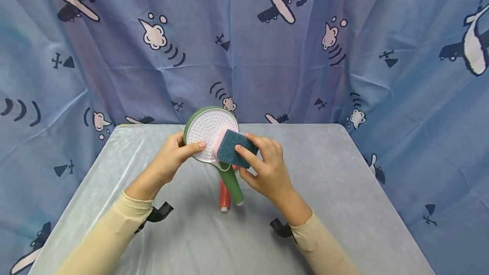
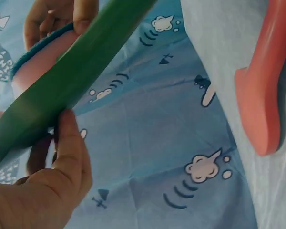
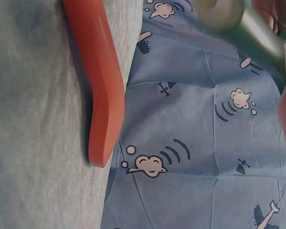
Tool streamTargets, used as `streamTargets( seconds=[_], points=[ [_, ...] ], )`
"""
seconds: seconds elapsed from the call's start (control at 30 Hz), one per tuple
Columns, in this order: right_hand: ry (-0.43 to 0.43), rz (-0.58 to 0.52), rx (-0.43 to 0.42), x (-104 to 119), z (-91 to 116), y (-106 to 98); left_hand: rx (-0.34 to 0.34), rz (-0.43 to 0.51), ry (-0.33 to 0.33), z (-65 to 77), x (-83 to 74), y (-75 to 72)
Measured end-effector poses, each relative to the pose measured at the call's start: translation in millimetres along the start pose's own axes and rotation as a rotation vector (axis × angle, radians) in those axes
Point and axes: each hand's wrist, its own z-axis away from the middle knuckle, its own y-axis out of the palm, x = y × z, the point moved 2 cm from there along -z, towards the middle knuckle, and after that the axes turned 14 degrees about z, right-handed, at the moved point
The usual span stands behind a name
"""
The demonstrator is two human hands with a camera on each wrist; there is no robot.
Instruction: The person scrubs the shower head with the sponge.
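A green shower head point(image 1: 199, 124) with a white nozzle face is held up above the table, its face toward the head camera. My left hand point(image 1: 168, 158) grips its rim on the left side, thumb on the white face and fingers behind. With my right hand point(image 1: 269, 169) I hold a sponge point(image 1: 234, 147) with a dark teal scouring side and a pink foam side. The pink foam lies against the right part of the nozzle face. In the left wrist view the green back point(image 2: 52, 93) of the shower head hides part of the sponge.
Beneath the green handle, a red shower head point(image 1: 225, 194) lies on the grey-covered table point(image 1: 317, 173); its head is mostly hidden in the head view. A blue curtain point(image 1: 244, 63) with airplane prints hangs behind and at both sides.
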Motion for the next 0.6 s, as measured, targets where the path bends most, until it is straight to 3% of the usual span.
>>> streamTargets(
  seconds=[0.13,0.27,0.47,0.6],
  points=[
    [-0.025,0.002,0.018,-1,-5,-1,-0.008,-0.127,-0.028,-1.2,-9.7,-2.9],
    [-0.049,0.008,0.091,-1,-9,-2,-0.013,-0.194,-0.048,-0.4,-14.8,-6.2],
    [-0.042,0.019,0.163,3,-10,0,-0.035,-0.090,-0.097,-1.4,-12.1,-10.4],
    [-0.016,0.012,0.193,8,-8,3,-0.096,0.015,-0.113,-3.8,-6.2,-13.6]
  ],
)
